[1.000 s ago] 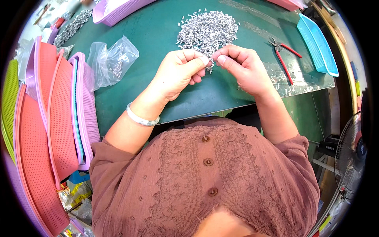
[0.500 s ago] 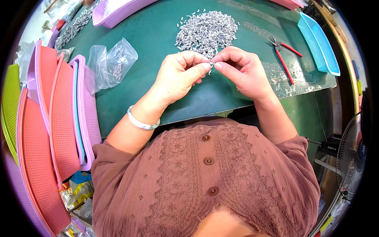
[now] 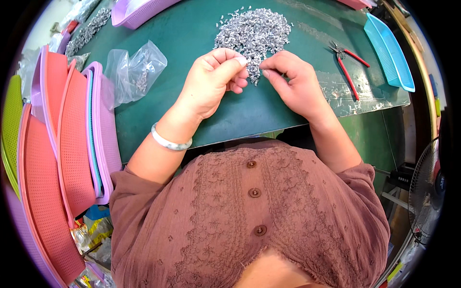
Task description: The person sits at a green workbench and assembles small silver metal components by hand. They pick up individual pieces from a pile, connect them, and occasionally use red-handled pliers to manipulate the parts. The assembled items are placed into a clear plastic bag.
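A heap of small silvery metal pieces (image 3: pixel 252 31) lies on the green table, with a narrow tail of pieces running toward me between my hands. At the left of that tail, my left hand (image 3: pixel 216 77) has thumb and forefinger pinched together, the other fingers curled. Whatever it grips is too small to make out. Across a small gap, my right hand (image 3: pixel 293 84) also holds thumb and forefinger together at the tail's right side, and anything in that pinch is hidden or too tiny to name. A pale bangle (image 3: pixel 169 140) circles my left wrist.
Red-handled pliers (image 3: pixel 346 72) lie to the right, near a blue plastic basket (image 3: pixel 391 53). A clear plastic bag (image 3: pixel 137 72) with small pieces rests at left, beside stacked pink and purple baskets (image 3: pixel 79 158). A purple basket (image 3: pixel 139 12) stands at the far left; a fan (image 3: pixel 425 192) is at right.
My hands have come apart after meeting fingertip to fingertip. The left has shifted slightly left and away from me, and the metal tail between them now shows.
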